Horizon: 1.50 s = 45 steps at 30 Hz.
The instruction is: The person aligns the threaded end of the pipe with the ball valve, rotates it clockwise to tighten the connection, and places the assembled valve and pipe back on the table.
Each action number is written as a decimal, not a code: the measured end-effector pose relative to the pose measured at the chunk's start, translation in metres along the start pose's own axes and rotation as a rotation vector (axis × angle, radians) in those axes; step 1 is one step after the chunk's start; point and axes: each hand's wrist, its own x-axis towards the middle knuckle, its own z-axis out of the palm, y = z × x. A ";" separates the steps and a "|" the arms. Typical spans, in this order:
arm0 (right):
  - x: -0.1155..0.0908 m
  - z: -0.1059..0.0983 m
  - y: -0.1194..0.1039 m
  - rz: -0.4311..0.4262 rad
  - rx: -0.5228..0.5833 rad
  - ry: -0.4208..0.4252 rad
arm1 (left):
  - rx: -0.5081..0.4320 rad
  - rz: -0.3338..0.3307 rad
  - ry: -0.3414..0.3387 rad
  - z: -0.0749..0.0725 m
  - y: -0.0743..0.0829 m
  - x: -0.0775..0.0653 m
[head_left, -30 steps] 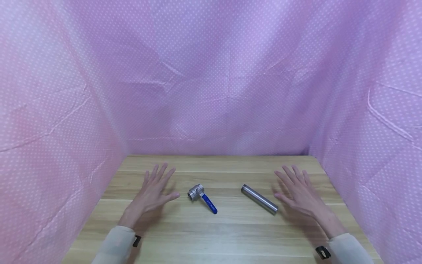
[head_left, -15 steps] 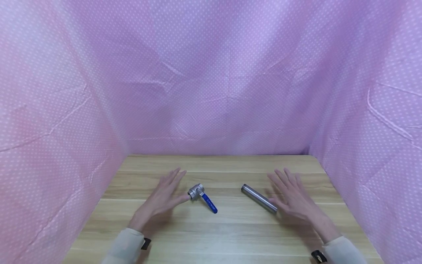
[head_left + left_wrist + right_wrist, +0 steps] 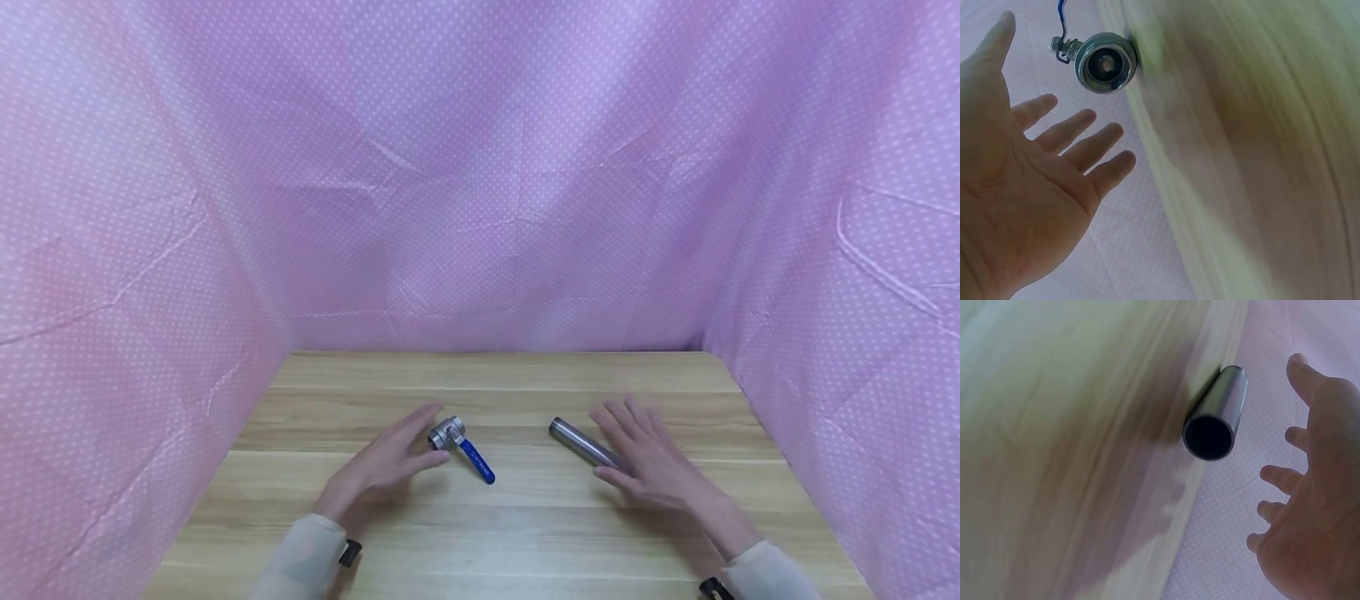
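Observation:
A metal ball valve (image 3: 447,433) with a blue lever handle (image 3: 477,462) lies left of the table's middle. Just left of it is my left hand (image 3: 386,462), fingers and thumb spread around the valve's near side without gripping. The left wrist view shows the valve's round open end (image 3: 1106,62) beyond the fingertips. To the right lies a steel pipe (image 3: 581,442), set diagonally. My right hand (image 3: 652,462) hovers over its near end and hides that part in the head view. In the right wrist view the pipe's hollow end (image 3: 1209,437) shows apart from the spread fingers.
Both things lie on a wood-grain table (image 3: 480,533). A pink dotted cloth (image 3: 495,208) hangs behind the table and along both sides. Dark bands sit at both wrists, by the pale sleeves (image 3: 303,550).
Both hands have moved inward, the left toward the ball valve and the right over the pipe. The left fingers have drawn closer together. The valve and the pipe have stayed in place.

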 end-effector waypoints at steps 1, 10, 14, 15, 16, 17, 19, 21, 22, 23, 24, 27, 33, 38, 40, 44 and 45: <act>0.000 0.001 -0.001 -0.006 0.005 0.002 | -0.003 -0.001 0.005 0.002 0.000 0.002; -0.001 0.010 -0.005 0.005 0.043 -0.045 | -0.002 -0.051 0.059 0.016 0.009 0.019; -0.002 0.012 -0.006 0.021 0.064 -0.074 | 0.001 -0.077 0.065 0.020 0.011 0.025; -0.003 0.012 -0.006 0.026 0.071 -0.082 | 0.003 -0.074 0.069 0.020 0.012 0.026; -0.004 0.013 -0.007 0.031 0.077 -0.087 | 0.005 -0.071 0.075 0.021 0.012 0.028; -0.004 0.013 -0.007 0.034 0.085 -0.092 | 0.003 -0.070 0.080 0.022 0.013 0.029; -0.006 0.013 -0.007 0.037 0.095 -0.099 | 0.009 -0.065 0.094 0.024 0.013 0.031; -0.006 0.014 -0.007 0.033 0.102 -0.097 | 0.018 -0.065 0.106 0.026 0.013 0.033; -0.006 0.014 -0.006 0.026 0.107 -0.091 | 0.018 -0.069 0.112 0.026 0.014 0.033; -0.006 0.015 -0.006 0.018 0.111 -0.084 | 0.021 -0.069 0.117 0.027 0.014 0.034; -0.006 0.015 -0.006 0.010 0.115 -0.076 | 0.024 -0.069 0.121 0.028 0.014 0.035; -0.005 0.017 -0.004 -0.013 0.121 -0.054 | 0.012 -0.079 0.131 0.029 0.014 0.035; -0.006 0.018 -0.003 0.016 0.092 -0.074 | -0.040 -0.098 0.146 0.030 0.012 0.034; -0.006 0.017 -0.004 0.017 0.061 -0.062 | -0.062 -0.117 0.141 0.030 0.012 0.035; -0.006 0.018 -0.004 0.009 0.051 -0.048 | -0.064 -0.126 0.140 0.030 0.011 0.036; -0.007 0.019 -0.002 0.008 0.033 -0.037 | -0.068 -0.134 0.134 0.029 0.010 0.036; -0.007 0.019 -0.001 0.011 0.033 -0.037 | -0.069 -0.137 0.133 0.029 0.010 0.036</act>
